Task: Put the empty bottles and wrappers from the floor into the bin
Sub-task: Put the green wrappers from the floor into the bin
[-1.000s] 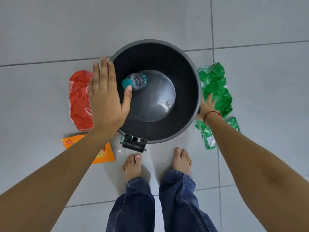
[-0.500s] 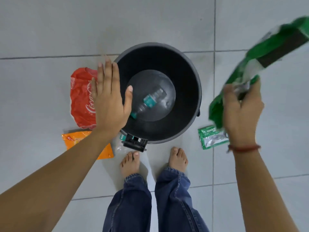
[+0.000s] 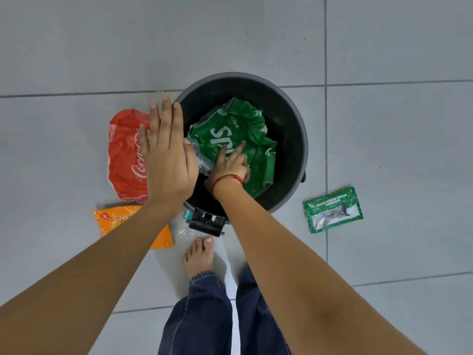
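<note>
Right hand presses green wrapper into bin (fingers spread); left hand hovers flat, open

Crumpled green Sprite wrapper inside black bin; red Coca-Cola wrapper, orange packet, small green packet flat on floor.

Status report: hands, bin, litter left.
Right hand open, pressing green Sprite wrapper into black bin. Left hand open, empty. Red Coca-Cola wrapper on floor.
</note>
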Tool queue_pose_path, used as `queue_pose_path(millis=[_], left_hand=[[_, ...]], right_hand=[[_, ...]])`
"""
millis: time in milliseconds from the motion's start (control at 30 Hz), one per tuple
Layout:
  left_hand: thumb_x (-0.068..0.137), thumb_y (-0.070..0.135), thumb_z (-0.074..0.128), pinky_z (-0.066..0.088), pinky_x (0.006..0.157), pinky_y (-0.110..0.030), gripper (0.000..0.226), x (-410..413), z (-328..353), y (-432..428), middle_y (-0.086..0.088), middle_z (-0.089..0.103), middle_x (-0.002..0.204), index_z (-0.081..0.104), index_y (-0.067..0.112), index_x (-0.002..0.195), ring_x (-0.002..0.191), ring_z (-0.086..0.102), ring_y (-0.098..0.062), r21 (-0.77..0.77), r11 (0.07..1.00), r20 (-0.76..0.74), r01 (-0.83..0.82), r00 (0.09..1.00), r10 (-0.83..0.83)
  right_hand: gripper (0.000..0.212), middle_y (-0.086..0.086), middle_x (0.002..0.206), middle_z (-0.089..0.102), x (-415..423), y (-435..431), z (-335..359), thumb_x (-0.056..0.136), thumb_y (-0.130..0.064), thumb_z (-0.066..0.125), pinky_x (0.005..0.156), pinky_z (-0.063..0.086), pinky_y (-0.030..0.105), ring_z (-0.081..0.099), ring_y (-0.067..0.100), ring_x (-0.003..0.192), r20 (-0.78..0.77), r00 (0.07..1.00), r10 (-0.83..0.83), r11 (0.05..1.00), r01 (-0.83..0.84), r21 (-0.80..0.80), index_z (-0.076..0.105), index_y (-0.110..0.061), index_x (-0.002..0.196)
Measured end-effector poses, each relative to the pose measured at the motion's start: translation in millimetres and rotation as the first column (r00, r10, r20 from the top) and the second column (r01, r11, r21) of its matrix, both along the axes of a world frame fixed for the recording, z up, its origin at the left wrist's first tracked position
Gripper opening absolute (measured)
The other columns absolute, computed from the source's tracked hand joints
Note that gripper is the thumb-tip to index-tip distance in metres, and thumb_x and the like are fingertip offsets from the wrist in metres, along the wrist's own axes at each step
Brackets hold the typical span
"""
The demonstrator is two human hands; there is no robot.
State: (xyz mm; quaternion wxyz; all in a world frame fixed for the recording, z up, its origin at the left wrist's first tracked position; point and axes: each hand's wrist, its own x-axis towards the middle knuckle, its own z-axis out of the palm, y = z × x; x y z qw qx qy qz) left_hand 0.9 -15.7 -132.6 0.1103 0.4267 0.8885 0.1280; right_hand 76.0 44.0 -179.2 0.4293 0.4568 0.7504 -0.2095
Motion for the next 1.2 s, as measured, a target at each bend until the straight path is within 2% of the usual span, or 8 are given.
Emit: queue_pose_path(millis=[167,267,400,533,633,867,967,1200], left_hand=[[0.094,0.025,0.026,0.011,0.120,-0.050,0.059,0,1,0,-0.012,0.019,0.161,0.020,0.008,0.151,0.149,0.013,-0.031,-0.030,0.999,-0.010,0.022,1.000,-0.022],[0.098,0.034,0.023,0.012,0.120,-0.052,0.060,1,5,1,-0.015,0.018,0.160,0.018,0.006,0.151,0.149,0.013,-0.033,-0.080,0.996,-0.040,0.046,0.998,-0.049],[0.099,0.039,0.021,0.011,0.119,-0.053,0.062,1,6,1,-0.016,0.015,0.161,0.016,0.005,0.151,0.149,0.011,-0.035,-0.117,0.991,-0.067,0.061,0.995,-0.069],[0.099,0.044,0.020,0.013,0.119,-0.055,0.065,1,6,2,-0.016,0.014,0.161,0.016,0.005,0.151,0.149,0.011,-0.035,-0.136,0.989,-0.095,0.061,0.993,-0.074],[0.099,0.047,0.020,0.013,0.120,-0.055,0.067,2,4,-1,-0.016,0.014,0.161,0.015,0.005,0.151,0.149,0.011,-0.035,-0.130,0.990,-0.116,0.062,0.990,-0.077],[0.100,0.046,0.024,0.011,0.121,-0.053,0.067,3,3,0,-0.016,0.010,0.162,0.013,0.005,0.152,0.149,0.007,-0.034,-0.093,0.993,-0.095,0.073,0.992,-0.082],[0.100,0.046,0.022,0.013,0.121,-0.053,0.067,1,3,0,-0.015,0.011,0.162,0.013,0.005,0.152,0.150,0.008,-0.034,-0.107,0.992,-0.116,0.065,0.990,-0.077],[0.097,0.043,0.025,0.011,0.120,-0.051,0.067,-2,4,0,-0.014,0.012,0.162,0.015,0.006,0.152,0.150,0.008,-0.032,-0.069,0.994,-0.001,0.079,0.997,-0.079]], right_hand=[[0.093,0.016,0.159,-0.014,6,23,17,0.087,-0.048,0.061,0.098,0.043,0.045,0.024,0.038,0.138,-0.118,0.987,-0.109,0.976,0.083,-0.204,0.002,-0.016,0.152],[0.050,0.018,0.144,0.039,33,43,56,0.091,-0.029,0.057,0.091,0.051,0.034,0.050,0.029,0.119,-0.665,0.730,-0.160,0.967,0.250,0.041,0.043,-0.009,0.134],[0.018,0.013,0.097,0.059,104,59,62,0.088,-0.017,0.051,0.068,0.034,0.002,0.049,0.014,0.088,-0.926,0.375,0.042,0.515,0.786,0.342,0.060,-0.005,0.099],[0.066,0.024,0.145,0.030,184,46,-17,0.087,-0.030,0.060,0.098,0.039,0.033,0.038,0.038,0.129,-0.508,0.314,-0.802,0.229,0.948,0.223,0.032,-0.007,0.142],[0.102,0.024,0.157,-0.001,214,26,-53,0.082,-0.048,0.066,0.111,0.031,0.055,0.013,0.045,0.142,-0.071,0.210,-0.975,0.202,0.974,0.106,-0.004,-0.019,0.151],[0.047,0.025,0.139,0.038,177,18,-87,0.094,-0.004,0.046,0.095,0.046,0.048,0.044,0.042,0.121,-0.235,0.786,-0.572,0.762,0.615,0.201,0.031,-0.002,0.138],[0.011,0.021,0.106,0.054,155,25,-70,0.097,-0.007,0.040,0.090,0.050,0.049,0.053,0.032,0.091,-0.455,0.599,-0.659,0.662,0.749,0.028,0.048,-0.011,0.091],[0.020,0.004,0.090,0.059,138,68,64,0.087,-0.008,0.045,0.068,0.043,0.019,0.053,0.018,0.081,-0.941,0.165,-0.296,0.110,0.984,0.138,0.058,0.001,0.100]])
